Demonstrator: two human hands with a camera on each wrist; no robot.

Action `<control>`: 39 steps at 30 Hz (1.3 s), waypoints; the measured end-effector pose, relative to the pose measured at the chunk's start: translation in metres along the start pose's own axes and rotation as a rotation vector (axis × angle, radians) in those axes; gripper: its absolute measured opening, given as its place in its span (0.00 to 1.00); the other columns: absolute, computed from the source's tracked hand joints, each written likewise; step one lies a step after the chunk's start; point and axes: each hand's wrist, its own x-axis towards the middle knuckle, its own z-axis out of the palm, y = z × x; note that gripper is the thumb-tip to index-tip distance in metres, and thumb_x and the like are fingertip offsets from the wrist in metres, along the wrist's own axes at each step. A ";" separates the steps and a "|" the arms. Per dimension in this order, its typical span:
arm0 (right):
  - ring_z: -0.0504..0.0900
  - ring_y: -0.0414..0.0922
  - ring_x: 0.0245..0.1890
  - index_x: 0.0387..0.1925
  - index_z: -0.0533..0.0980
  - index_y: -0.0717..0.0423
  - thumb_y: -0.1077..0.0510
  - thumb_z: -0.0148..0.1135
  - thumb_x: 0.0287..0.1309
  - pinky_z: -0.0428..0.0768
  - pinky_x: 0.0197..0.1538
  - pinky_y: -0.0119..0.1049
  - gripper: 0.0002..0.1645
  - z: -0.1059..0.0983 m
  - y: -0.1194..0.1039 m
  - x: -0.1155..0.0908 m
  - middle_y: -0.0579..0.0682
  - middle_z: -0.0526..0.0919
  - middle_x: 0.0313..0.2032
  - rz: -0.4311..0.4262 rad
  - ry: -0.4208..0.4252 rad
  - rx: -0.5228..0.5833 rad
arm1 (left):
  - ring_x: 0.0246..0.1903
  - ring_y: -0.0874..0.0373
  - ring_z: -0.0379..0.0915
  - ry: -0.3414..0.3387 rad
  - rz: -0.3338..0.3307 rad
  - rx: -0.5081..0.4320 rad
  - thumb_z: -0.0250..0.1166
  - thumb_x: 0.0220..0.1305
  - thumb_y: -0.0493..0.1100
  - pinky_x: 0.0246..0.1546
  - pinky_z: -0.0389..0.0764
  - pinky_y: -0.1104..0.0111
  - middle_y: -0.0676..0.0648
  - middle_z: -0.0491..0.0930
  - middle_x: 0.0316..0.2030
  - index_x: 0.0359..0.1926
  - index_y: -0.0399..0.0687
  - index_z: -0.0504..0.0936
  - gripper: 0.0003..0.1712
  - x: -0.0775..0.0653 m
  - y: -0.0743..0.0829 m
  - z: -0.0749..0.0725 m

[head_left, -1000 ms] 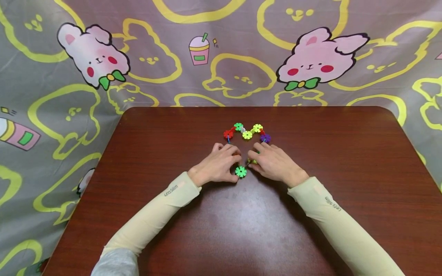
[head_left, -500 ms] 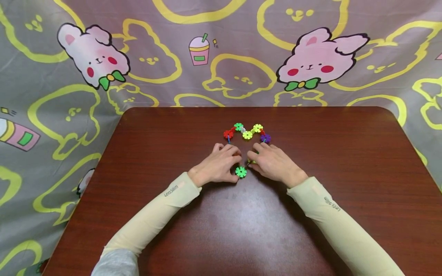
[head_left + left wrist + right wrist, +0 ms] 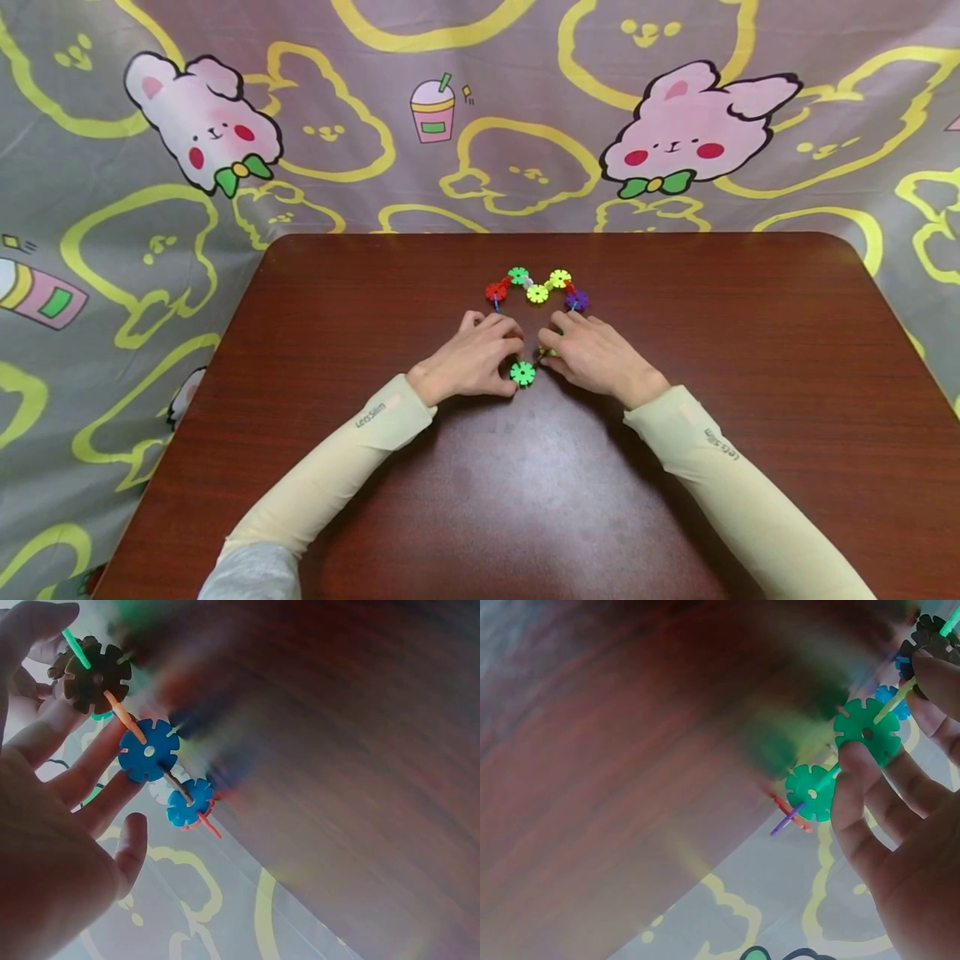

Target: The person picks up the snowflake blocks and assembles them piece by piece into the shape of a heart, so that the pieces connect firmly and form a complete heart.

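Note:
Snowflake discs of several colours are slotted together into a heart-like ring, its far side showing a red disc [image 3: 496, 292], a yellow disc [image 3: 537, 293] and a purple disc [image 3: 576, 300]. My left hand [image 3: 480, 354] curves over the ring's left side, thumb and fingers about the green disc [image 3: 522, 373] at its near point. The left wrist view has a black disc [image 3: 97, 679] and a blue disc [image 3: 148, 750] along those fingers. Over the right side, my right hand [image 3: 592, 354] grips the chain, its thumb on a black disc [image 3: 934, 637] and a fingertip against a green disc [image 3: 866, 731].
The ring lies on a dark red-brown wooden table [image 3: 480, 500]. Behind and to the left hangs a grey-pink cloth [image 3: 510, 192] with yellow outlines and rabbit prints. Pale sleeves cover both forearms.
The green disc at the near point has shifted very slightly. Both hands stay in nearly the same place.

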 end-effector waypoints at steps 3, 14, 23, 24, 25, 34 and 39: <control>0.75 0.48 0.32 0.35 0.73 0.52 0.49 0.66 0.58 0.74 0.30 0.41 0.14 0.000 -0.001 0.000 0.50 0.73 0.33 0.001 0.005 -0.002 | 0.57 0.57 0.67 0.001 0.001 0.005 0.67 0.48 0.55 0.55 0.60 0.54 0.52 0.75 0.52 0.38 0.55 0.82 0.16 -0.001 0.000 -0.001; 0.74 0.49 0.32 0.35 0.73 0.52 0.49 0.66 0.59 0.74 0.31 0.42 0.13 -0.001 -0.003 0.001 0.50 0.73 0.33 0.014 -0.012 0.009 | 0.56 0.57 0.67 0.003 0.002 0.018 0.67 0.49 0.55 0.54 0.60 0.54 0.52 0.76 0.51 0.38 0.55 0.82 0.15 -0.002 0.001 -0.002; 0.75 0.49 0.32 0.35 0.74 0.52 0.50 0.66 0.58 0.75 0.31 0.42 0.13 -0.001 -0.003 0.002 0.50 0.74 0.33 0.006 -0.005 -0.018 | 0.57 0.57 0.66 -0.008 -0.004 0.023 0.67 0.49 0.56 0.55 0.60 0.54 0.51 0.75 0.52 0.39 0.54 0.83 0.17 -0.002 0.001 -0.003; 0.75 0.49 0.32 0.35 0.74 0.52 0.50 0.66 0.58 0.75 0.31 0.42 0.13 -0.001 -0.003 0.002 0.50 0.74 0.33 0.004 -0.002 -0.020 | 0.57 0.57 0.66 -0.007 -0.004 0.024 0.67 0.49 0.56 0.55 0.60 0.54 0.52 0.75 0.52 0.39 0.54 0.83 0.18 -0.002 0.001 -0.003; 0.75 0.49 0.32 0.35 0.74 0.52 0.50 0.66 0.58 0.75 0.31 0.42 0.13 -0.001 -0.003 0.002 0.50 0.74 0.33 0.004 -0.002 -0.021 | 0.57 0.57 0.66 -0.005 -0.005 0.023 0.67 0.49 0.56 0.55 0.60 0.54 0.52 0.75 0.52 0.39 0.54 0.83 0.18 -0.002 0.001 -0.003; 0.74 0.48 0.31 0.35 0.72 0.51 0.49 0.65 0.60 0.73 0.31 0.41 0.12 0.000 -0.003 0.003 0.50 0.72 0.33 0.014 -0.020 0.007 | 0.56 0.57 0.67 0.012 0.001 0.030 0.67 0.48 0.56 0.55 0.60 0.54 0.52 0.76 0.52 0.39 0.55 0.83 0.17 -0.003 0.000 -0.004; 0.74 0.48 0.32 0.35 0.72 0.51 0.49 0.64 0.60 0.74 0.32 0.41 0.13 -0.001 -0.002 0.004 0.50 0.72 0.33 0.022 -0.032 0.014 | 0.54 0.57 0.68 0.026 0.011 0.036 0.68 0.48 0.56 0.54 0.61 0.54 0.52 0.76 0.50 0.38 0.55 0.84 0.17 -0.003 -0.001 -0.004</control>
